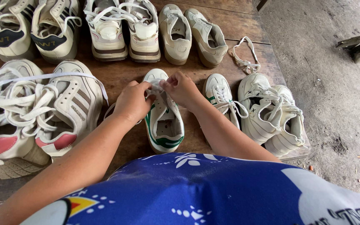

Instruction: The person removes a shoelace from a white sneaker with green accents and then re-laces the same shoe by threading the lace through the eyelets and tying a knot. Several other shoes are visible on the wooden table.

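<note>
Blue printed shirt (196,191) nearest the lens, both bare forearms reaching out over it to a wooden worktop (121,77). Left hand (133,102) and right hand (183,88) meeting over a white sneaker with green trim (163,121), set toe-away at the worktop's middle, just in front of the shirt. Both grips nearly closed, fingertips pinching the white lace (156,86) at the tongue end of the shoe; thumbs and forefingers pressed together on it, other fingers curled.

Probably light and easy to shift, that sneaker: soft upper, stiffer sole, so likely to slide unless steadied. Lace thin, limp, best pinched close to the eyelets; shoe itself best held at heel or sole edge.

Just right of it, its green-trimmed mate (219,96), laced. Further right, a pair of cream sneakers (271,116) at the worktop edge. Left, bulky pink-heeled sneakers (34,112) under tangled laces. Behind, a row of more pairs and a loose lace (246,58).
</note>
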